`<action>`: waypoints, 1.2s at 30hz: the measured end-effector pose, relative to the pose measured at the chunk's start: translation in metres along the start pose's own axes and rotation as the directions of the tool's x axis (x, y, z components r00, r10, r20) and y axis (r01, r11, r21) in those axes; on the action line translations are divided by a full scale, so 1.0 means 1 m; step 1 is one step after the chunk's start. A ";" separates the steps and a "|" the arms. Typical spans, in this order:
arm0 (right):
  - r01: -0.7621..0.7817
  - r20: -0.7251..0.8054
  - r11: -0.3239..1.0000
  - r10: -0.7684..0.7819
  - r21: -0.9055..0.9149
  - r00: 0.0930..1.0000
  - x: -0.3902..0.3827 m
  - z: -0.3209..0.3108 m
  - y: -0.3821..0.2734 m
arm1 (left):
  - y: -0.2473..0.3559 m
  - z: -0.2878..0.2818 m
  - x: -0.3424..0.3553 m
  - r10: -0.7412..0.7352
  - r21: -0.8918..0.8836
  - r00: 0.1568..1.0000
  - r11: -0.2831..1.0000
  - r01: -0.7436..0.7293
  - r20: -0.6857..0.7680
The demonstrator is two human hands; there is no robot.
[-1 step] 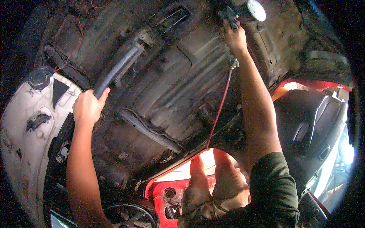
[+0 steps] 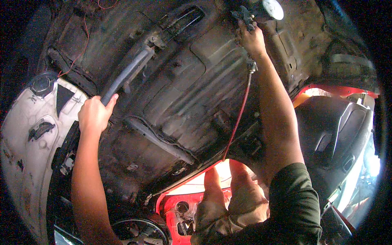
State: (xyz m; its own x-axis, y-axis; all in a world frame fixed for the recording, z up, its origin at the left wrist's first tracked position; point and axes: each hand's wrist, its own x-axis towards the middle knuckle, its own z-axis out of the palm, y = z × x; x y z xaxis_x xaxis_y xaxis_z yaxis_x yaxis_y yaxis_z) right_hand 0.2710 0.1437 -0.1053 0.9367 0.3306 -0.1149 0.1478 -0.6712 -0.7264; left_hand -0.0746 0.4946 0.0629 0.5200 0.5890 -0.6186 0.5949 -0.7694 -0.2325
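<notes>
One left hand (image 2: 93, 113), one right hand (image 2: 252, 41), one spray gun (image 2: 246, 17)

The person shows two legs (image 2: 213, 183) and one short sleeve (image 2: 296, 192). There is one handbrake lever (image 2: 128, 73), one red hose (image 2: 240, 110), one round white cup (image 2: 273, 9), one steering wheel (image 2: 141, 221), one white door panel (image 2: 28, 143) and one black door panel (image 2: 322, 122).

The car floor (image 2: 175, 106) looks like ribbed metal, mostly matt, with rough, stained patches. The lever (image 2: 128, 75) has a smooth, faintly shiny grip, plastic by its look. The gun-shaped tool (image 2: 245, 17) looks dull, the white disc (image 2: 274, 9) beside it smooth. The hose (image 2: 239, 114) seems rubbery. The black door panel (image 2: 326, 130) is satin plastic; the sleeve (image 2: 300, 196) is matt cloth.
</notes>
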 end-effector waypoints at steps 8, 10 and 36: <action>0.045 0.340 0.992 -0.003 -0.116 0.940 -0.026 -0.025 -0.036 | 0.000 -0.001 0.000 -0.002 -0.002 1.000 1.000 0.002 -0.013; 0.071 0.374 0.997 -0.053 -0.034 0.926 -0.032 -0.026 -0.034 | 0.000 0.000 -0.001 0.008 0.020 0.999 1.000 -0.007 -0.047; 0.009 0.350 0.988 -0.063 0.153 0.934 -0.132 0.037 0.018 | -0.002 0.009 -0.010 0.043 0.052 0.990 0.998 -0.037 -0.132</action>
State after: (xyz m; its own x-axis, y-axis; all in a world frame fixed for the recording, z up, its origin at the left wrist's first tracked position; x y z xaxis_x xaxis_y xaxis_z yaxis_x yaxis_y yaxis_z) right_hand 0.1380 0.1128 -0.1285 0.7549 0.5835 -0.2994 0.1055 -0.5587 -0.8226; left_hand -0.0868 0.4875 0.0626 0.6214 0.5827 -0.5237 0.5430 -0.8022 -0.2483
